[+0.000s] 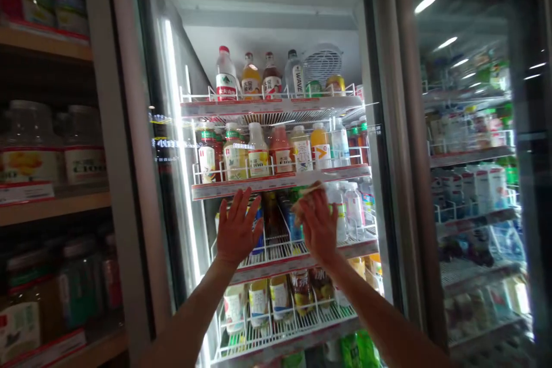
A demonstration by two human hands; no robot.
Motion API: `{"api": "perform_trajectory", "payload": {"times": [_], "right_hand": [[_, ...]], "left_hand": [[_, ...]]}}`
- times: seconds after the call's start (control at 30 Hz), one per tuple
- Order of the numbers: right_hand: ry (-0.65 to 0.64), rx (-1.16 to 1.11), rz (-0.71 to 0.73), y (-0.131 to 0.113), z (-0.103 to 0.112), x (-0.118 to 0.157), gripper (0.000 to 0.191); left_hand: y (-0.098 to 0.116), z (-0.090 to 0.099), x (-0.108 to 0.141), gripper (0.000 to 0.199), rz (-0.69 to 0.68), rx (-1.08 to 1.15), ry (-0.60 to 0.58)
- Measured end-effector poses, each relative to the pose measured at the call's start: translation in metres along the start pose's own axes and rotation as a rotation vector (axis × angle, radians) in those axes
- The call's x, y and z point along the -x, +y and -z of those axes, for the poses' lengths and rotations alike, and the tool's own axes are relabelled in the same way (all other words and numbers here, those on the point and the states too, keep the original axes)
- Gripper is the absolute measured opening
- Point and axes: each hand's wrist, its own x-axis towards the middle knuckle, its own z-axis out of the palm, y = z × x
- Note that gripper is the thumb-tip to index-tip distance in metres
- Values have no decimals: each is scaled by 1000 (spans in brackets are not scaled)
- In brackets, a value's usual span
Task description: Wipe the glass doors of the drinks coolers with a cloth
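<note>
The person's two hands before a glass door [267,17] with lit drinks behind it. The cloth [297,211], pale and crumpled, lies at the fingertips of the right hand [319,230], projecting to the thumb side and just above the fingers. Judged by its folds, it should be light, soft and limp, with nothing fragile about it; it is best held bunched under the fingers, with a flat fold facing the glass. The door, by contrast, should be stiff, smooth and slippery to a bare palm, and is better met with spread fingers than gripped.

The right hand is partly closed, its fingers bent over the cloth; blur hides the exact grip. The left hand [238,230] is spread wide, fingers up and apart, back to the viewer, with nothing held. Whether its palm touches the glass cannot be told from this angle. Both arms reach forward and upward, the hands nearly level and well apart. Bottles [279,152] stand in a row above the hands, behind the door; a wire shelf [254,345] lies below them.
</note>
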Motion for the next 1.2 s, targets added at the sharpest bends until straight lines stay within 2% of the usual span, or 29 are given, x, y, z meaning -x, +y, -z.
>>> {"api": "perform_trajectory", "payload": {"times": [0.07, 0.1, 0.13, 0.17, 0.27, 0.33, 0.37, 0.4, 0.47, 0.53, 0.57, 0.6, 0.7, 0.77, 0.83, 0.97, 1.03, 1.1, 1.13, 1.2], "right_hand": [[-121, -50, 225, -14, 1, 10, 43], [-144, -62, 272, -13, 1, 10, 42], [-134, -59, 254, -8, 1, 6, 42], [-85, -42, 169, 1, 0, -2, 42], [116, 26, -210, 28, -7, -42, 44], [175, 31, -305, 27, -15, -68, 47], [160, 20, -261, 20, -18, -77, 47], [117, 3, -159, 10, -21, -83, 47], [1, -20, 123, -9, -22, -87, 44], [-59, -12, 290, -12, -20, -89, 40], [-43, 7, 273, -6, -19, -92, 38], [4, 32, 193, 5, -18, -97, 37], [204, 86, -159, 39, -20, -124, 39], [272, 75, -246, 41, -26, -144, 40], [239, 32, -150, 17, -35, -158, 42], [36, -52, 283, -56, -50, -165, 38], [-14, -59, 441, -69, -51, -169, 35], [4, -35, 453, -55, -47, -179, 32], [33, -17, 395, -41, -44, -186, 31], [117, 19, 180, -9, -39, -197, 32]], "left_hand": [[0, 0, 0, 53, 6, 9, -1], [-1, 0, 0, 53, 10, 12, -5], [-1, 0, 0, 53, 12, 11, -15], [-1, 1, 0, 52, 13, 4, -24], [0, 1, 0, 48, 6, -16, -37], [2, 1, 1, 46, 7, -18, -43], [2, 2, 2, 46, 11, -13, -45], [2, 3, 2, 46, 13, -5, -51], [-3, 6, -1, 46, 5, 18, -48], [-15, 9, -7, 47, 22, 15, -23], [-24, 11, -12, 49, 54, -7, 1], [-34, 13, -18, 50, 102, -41, 31], [-64, 15, -33, 55, 228, -139, 104], [-76, 14, -37, 57, 240, -157, 119], [-80, 13, -37, 59, 233, -147, 129], [-79, 12, -33, 61, 210, -138, 154], [-79, 12, -32, 61, 200, -143, 155], [-80, 13, -32, 61, 198, -148, 153], [-80, 13, -33, 61, 199, -152, 151], [-80, 13, -33, 61, 200, -162, 149]]}}
